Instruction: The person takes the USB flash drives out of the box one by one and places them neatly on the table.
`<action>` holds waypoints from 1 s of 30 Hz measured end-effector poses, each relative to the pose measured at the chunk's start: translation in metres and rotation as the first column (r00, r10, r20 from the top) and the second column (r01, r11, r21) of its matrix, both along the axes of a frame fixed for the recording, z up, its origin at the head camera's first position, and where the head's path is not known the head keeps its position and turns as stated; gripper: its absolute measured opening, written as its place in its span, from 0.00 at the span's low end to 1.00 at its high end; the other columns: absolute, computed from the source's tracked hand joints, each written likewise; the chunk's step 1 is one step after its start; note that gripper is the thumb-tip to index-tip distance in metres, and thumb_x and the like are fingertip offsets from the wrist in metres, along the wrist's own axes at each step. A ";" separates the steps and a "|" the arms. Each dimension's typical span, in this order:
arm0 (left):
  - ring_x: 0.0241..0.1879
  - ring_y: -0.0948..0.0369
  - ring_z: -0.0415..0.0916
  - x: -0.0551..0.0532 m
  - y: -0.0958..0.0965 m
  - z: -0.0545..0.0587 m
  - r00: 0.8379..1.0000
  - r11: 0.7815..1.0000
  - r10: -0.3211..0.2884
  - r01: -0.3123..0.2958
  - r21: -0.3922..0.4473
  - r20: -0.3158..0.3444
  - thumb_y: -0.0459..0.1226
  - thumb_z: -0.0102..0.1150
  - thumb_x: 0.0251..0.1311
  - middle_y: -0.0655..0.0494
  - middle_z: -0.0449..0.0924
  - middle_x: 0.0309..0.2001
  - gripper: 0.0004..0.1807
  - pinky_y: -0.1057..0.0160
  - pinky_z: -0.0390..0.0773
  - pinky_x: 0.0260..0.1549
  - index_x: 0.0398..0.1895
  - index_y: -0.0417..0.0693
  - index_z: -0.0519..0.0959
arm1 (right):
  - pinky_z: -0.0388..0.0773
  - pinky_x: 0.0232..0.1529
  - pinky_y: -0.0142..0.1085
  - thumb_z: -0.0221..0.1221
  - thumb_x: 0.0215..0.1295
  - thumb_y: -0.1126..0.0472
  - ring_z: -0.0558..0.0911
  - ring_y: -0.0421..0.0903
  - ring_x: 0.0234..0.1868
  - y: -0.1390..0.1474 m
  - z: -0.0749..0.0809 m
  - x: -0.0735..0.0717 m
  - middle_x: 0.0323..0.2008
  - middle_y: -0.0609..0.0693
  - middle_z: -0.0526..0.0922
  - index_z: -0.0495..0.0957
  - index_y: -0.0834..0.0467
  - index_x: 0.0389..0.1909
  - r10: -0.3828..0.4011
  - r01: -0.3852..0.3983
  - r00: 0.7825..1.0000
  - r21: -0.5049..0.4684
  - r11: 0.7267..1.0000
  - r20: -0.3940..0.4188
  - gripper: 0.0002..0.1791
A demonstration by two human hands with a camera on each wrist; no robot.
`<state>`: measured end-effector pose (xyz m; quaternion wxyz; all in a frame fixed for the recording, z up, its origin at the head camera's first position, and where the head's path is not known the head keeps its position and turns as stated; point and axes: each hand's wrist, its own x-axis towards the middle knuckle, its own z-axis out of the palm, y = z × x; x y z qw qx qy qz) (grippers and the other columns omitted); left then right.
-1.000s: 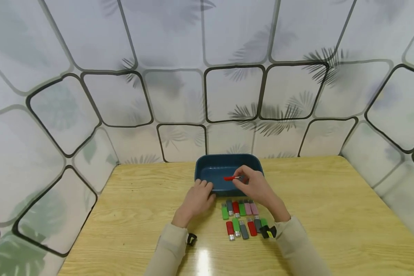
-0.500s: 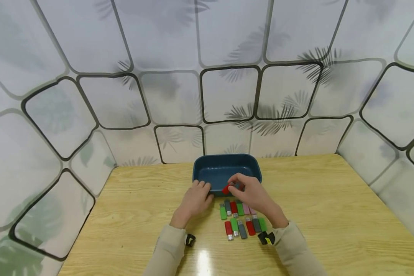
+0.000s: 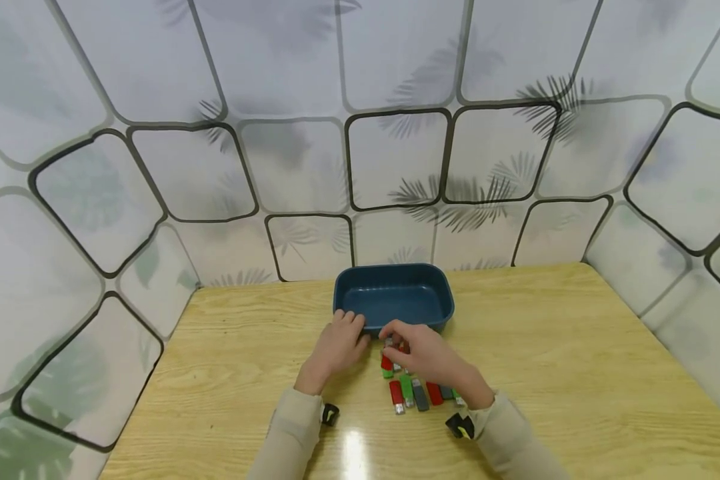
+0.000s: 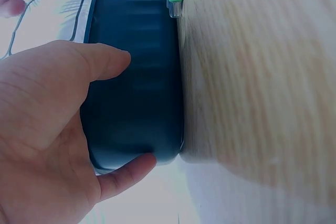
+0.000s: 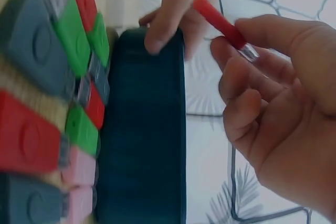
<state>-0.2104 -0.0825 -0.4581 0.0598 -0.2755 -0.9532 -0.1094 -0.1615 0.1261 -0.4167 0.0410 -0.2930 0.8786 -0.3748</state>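
My right hand (image 3: 426,355) pinches a red USB flash drive (image 5: 219,23) between thumb and fingers, above the back row of drives. The drive's metal plug points toward the palm in the right wrist view. A dark blue plastic bin (image 3: 396,303) stands on the table, its visible floor bare. My left hand (image 3: 334,351) holds the bin's near left corner, with the thumb on the outer wall and fingers over the rim. Two rows of flash drives lie before the bin, including a red one (image 3: 397,393), a green one (image 3: 407,388) and a grey one (image 3: 420,396). My right hand hides part of the back row.
The bin stands near the back edge of the light wooden table (image 3: 246,373). A patterned wall covering (image 3: 402,163) rises behind and on both sides. Pink drives (image 5: 80,166) lie close to the bin's near wall.
My right hand has brought the red flash drive from over the bin toward me and down, to above the back row, tilting it along the way. My left hand stays at the bin's corner.
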 end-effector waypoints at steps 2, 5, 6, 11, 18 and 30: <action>0.38 0.54 0.64 0.000 0.000 0.000 1.000 1.000 0.000 0.000 0.001 -0.005 0.42 0.56 0.70 0.51 0.74 0.37 0.09 0.58 0.72 0.31 0.41 0.46 0.75 | 0.76 0.31 0.32 0.58 0.72 0.60 0.78 0.34 0.27 -0.005 -0.001 0.003 0.33 0.41 0.81 0.76 0.55 0.51 0.040 -0.042 0.999 0.052 0.998 0.034 0.10; 0.37 0.54 0.64 0.000 -0.001 0.000 1.000 1.000 -0.004 0.004 0.004 -0.007 0.42 0.56 0.70 0.51 0.74 0.36 0.08 0.57 0.72 0.30 0.40 0.46 0.74 | 0.77 0.34 0.31 0.57 0.72 0.61 0.79 0.33 0.29 -0.014 -0.004 0.007 0.36 0.44 0.83 0.76 0.56 0.50 0.101 -0.111 0.992 0.132 0.985 0.077 0.09; 0.37 0.54 0.64 0.000 -0.001 0.000 1.000 1.000 -0.005 0.005 0.004 -0.006 0.42 0.56 0.70 0.51 0.74 0.36 0.08 0.57 0.72 0.30 0.40 0.46 0.74 | 0.77 0.34 0.31 0.57 0.72 0.62 0.79 0.33 0.30 -0.017 -0.006 0.008 0.37 0.44 0.84 0.77 0.56 0.50 0.118 -0.132 0.988 0.151 0.980 0.096 0.09; 0.37 0.54 0.64 0.001 -0.001 0.000 1.000 1.000 -0.008 0.008 0.002 -0.010 0.43 0.55 0.71 0.51 0.74 0.36 0.09 0.57 0.72 0.30 0.40 0.46 0.74 | 0.75 0.32 0.30 0.59 0.70 0.63 0.77 0.32 0.26 -0.029 -0.015 0.010 0.30 0.42 0.81 0.78 0.56 0.49 0.152 -0.179 0.980 0.241 0.954 0.126 0.08; 0.37 0.54 0.65 0.001 -0.001 -0.001 0.999 1.000 -0.009 0.009 0.004 -0.032 0.43 0.56 0.71 0.50 0.74 0.37 0.09 0.57 0.73 0.30 0.41 0.46 0.75 | 0.70 0.27 0.29 0.59 0.70 0.62 0.70 0.34 0.22 -0.034 -0.027 0.009 0.26 0.39 0.75 0.78 0.56 0.47 0.144 -0.162 0.987 0.325 0.932 0.078 0.08; 0.38 0.54 0.65 0.001 -0.001 -0.001 0.999 1.000 -0.012 0.013 0.009 -0.033 0.43 0.56 0.70 0.50 0.75 0.38 0.09 0.57 0.74 0.31 0.42 0.46 0.75 | 0.71 0.25 0.29 0.60 0.70 0.60 0.71 0.34 0.19 -0.035 -0.031 0.010 0.25 0.39 0.76 0.78 0.54 0.45 0.136 -0.162 0.986 0.368 0.915 0.097 0.06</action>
